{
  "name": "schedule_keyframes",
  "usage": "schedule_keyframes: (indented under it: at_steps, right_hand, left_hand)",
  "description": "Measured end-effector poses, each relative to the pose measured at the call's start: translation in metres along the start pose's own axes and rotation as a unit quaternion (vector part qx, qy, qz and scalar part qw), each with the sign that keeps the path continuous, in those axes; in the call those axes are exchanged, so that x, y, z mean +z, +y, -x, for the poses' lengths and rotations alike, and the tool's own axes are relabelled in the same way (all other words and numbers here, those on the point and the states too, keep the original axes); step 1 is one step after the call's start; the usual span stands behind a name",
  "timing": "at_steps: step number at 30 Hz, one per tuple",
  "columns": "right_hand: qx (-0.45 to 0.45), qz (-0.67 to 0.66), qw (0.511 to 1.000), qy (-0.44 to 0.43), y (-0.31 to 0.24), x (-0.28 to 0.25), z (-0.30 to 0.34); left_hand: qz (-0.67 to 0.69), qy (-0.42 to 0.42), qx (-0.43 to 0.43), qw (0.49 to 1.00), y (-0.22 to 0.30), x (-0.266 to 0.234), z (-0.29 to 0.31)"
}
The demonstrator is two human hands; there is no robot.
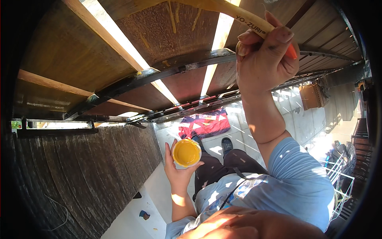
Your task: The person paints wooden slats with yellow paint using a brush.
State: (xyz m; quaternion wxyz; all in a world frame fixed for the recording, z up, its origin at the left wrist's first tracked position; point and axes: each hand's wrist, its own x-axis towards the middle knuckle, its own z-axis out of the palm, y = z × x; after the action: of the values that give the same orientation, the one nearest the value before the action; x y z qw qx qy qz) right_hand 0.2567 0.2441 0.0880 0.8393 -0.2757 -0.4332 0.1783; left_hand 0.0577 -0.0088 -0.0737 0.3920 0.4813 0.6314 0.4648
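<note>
My left hand (177, 169) holds a small round cup of yellow paint (186, 153) at waist height. My right hand (266, 51) is raised overhead and grips the wooden handle of a paintbrush (248, 20), whose orange end sticks out past my thumb. The brush reaches up to the left against brown wooden boards (159, 28) streaked with yellow drips. The bristles are out of sight at the top edge.
Black metal bars (175, 67) run under the boards, with bright gaps between planks. A dark wooden wall (79, 171) stands on the left. Below lie a tiled floor (302, 119), a red and blue patterned cloth (205, 124), my shoes and a white wire rack (340, 175).
</note>
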Motion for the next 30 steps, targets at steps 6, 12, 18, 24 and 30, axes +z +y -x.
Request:
schedule_keyframes:
  at_steps: [6, 12, 18, 24, 30]
  right_hand:
    - [-0.033, 0.037, 0.999, 0.003, -0.014, -0.009, -0.01]
    - [-0.03, 0.044, 0.999, 0.005, -0.019, -0.033, -0.017]
    - [-0.044, 0.065, 0.997, 0.021, -0.022, -0.044, -0.022]
    - [-0.024, 0.055, 0.996, 0.073, -0.036, -0.054, -0.011]
    - [0.049, 0.001, 0.999, 0.007, -0.037, -0.047, 0.019]
  left_hand:
    - [-0.001, -0.006, -0.001, 1.0, 0.001, 0.004, 0.0]
    - [-0.018, -0.011, 0.01, 1.0, 0.008, 0.009, 0.0]
    - [-0.02, -0.011, 0.006, 1.0, 0.012, 0.013, -0.001]
    - [-0.013, -0.007, -0.001, 1.0, 0.013, 0.013, 0.002]
    - [-0.025, -0.004, 0.018, 1.0, 0.013, 0.008, 0.003]
